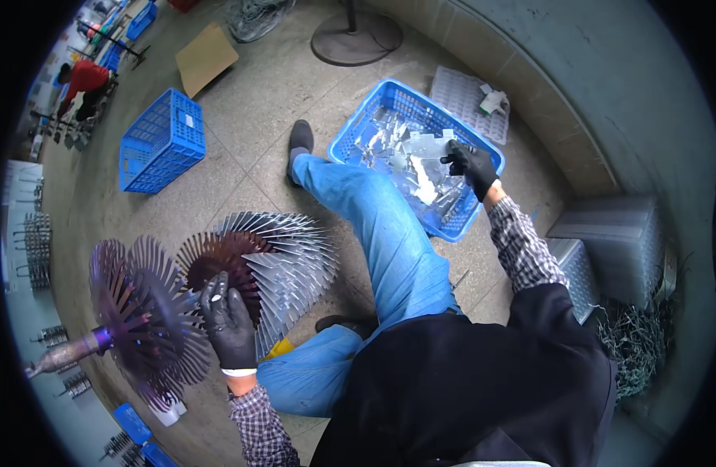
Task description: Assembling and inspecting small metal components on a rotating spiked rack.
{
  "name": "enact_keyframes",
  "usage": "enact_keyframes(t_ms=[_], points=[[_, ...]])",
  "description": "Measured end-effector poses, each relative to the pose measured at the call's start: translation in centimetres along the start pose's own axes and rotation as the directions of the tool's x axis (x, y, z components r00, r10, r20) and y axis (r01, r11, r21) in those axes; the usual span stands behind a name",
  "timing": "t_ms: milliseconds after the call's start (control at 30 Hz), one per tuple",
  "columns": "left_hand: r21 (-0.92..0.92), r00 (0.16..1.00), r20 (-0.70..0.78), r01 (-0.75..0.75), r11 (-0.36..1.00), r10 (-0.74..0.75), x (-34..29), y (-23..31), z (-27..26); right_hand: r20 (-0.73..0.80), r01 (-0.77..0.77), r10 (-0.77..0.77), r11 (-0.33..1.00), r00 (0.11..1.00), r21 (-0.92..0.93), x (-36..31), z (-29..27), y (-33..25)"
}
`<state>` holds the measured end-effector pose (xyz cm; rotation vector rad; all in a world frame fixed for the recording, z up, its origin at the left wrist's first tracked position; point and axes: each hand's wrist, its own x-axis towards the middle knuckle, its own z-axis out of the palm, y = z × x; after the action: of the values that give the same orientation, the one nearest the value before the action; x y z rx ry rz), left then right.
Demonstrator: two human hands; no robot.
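Observation:
Beside a rack of dark slotted discs (152,311), my left hand (229,325) in a black glove has its fingers stretched upward, close to the rim slots. A small pale spot shows on one finger. Many thin grey metal plates (292,272) stand fanned out around the disc to the right of that hand. My right hand (473,165), also black-gloved, is over a blue plastic basket (342,140). Its curled fingers are at the edge of a flat metal plate (426,145) and appear to grip it. Loose metal plates (393,156) lie below in the basket.
An open blue crate (163,144) and a cardboard sheet (206,58) are on the floor ahead. Clear plastic trays (471,97) lie beyond the basket. Stacked plastic trays (611,241) and tangled wire (634,350) stand at the right. A person in red (85,86) is far left.

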<state>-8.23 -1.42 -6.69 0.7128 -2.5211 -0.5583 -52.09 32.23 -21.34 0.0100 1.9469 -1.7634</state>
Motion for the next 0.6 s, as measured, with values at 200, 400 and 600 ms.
enact_keyframes(t_ms=[200,400,600], points=[[-0.115,1.000,-0.012,-0.009,0.993,0.007,0.8,4.0,0.0,0.327,0.122,-0.149,0.987,0.933,0.100,-9.2,10.5,-7.9],[-0.319,0.992,-0.005,0.121,0.940,-0.130,-0.4,7.1,0.5,0.640,-0.026,-0.089,0.985,0.763,0.168,-17.3,19.0,-7.5],[-0.539,0.934,0.198,0.357,0.763,-0.297,-2.2,5.8,-0.3,0.691,0.308,-0.330,0.938,0.643,0.161,-18.3,21.4,-7.2]])
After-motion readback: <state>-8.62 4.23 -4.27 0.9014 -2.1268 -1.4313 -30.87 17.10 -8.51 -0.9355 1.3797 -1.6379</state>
